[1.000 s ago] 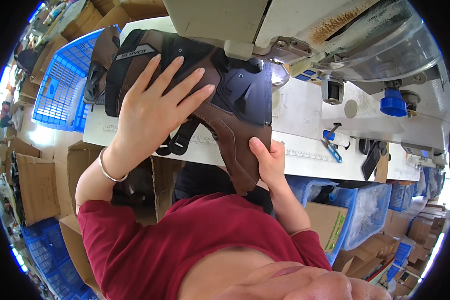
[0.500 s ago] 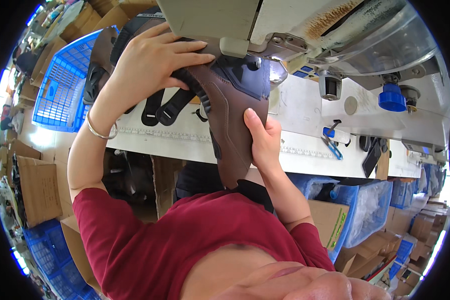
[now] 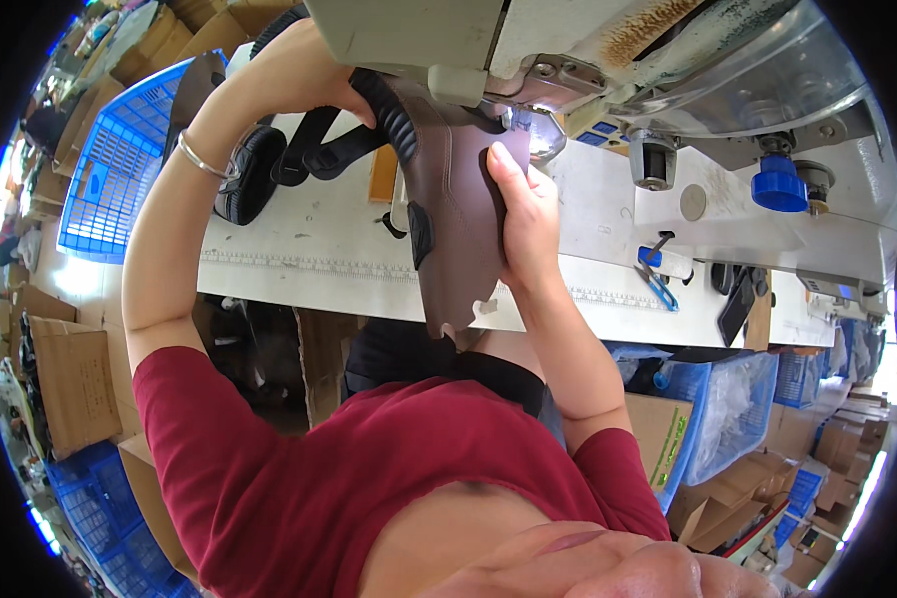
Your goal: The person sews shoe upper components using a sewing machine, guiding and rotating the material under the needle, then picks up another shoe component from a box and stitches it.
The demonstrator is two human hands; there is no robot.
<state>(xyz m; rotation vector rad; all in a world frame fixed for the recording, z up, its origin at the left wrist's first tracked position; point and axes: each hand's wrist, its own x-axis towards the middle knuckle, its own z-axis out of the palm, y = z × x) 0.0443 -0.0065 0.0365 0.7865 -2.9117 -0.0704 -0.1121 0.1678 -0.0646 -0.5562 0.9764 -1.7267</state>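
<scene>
A brown leather-like panel (image 3: 458,199) with stitched lines, black ribbed trim (image 3: 384,115) and a notched near end lies under the pale sewing machine head (image 3: 399,40). My right hand (image 3: 530,224) grips its right edge, thumb on top and fingers underneath. At the panel's far left is my left hand (image 3: 314,75), thumb by the ribbed trim; the machine head hides its other fingers. Black straps (image 3: 319,149) hang left of the panel, beside a black padded piece (image 3: 251,174). A lit shiny part (image 3: 543,132) shows by the sewing area; the needle is hidden.
A ruler strip runs along the white table (image 3: 588,269). Blue-handled snips (image 3: 658,284) and a dark phone-like object (image 3: 736,309) lie to the right. A blue basket (image 3: 120,169) stands at left, a plastic-lined blue crate (image 3: 733,409) below the table. Cardboard boxes surround the workplace.
The brown panel has shifted and turned under the machine, its near end now farther from my body. My left hand has moved away and up, its fingers passing behind the machine head.
</scene>
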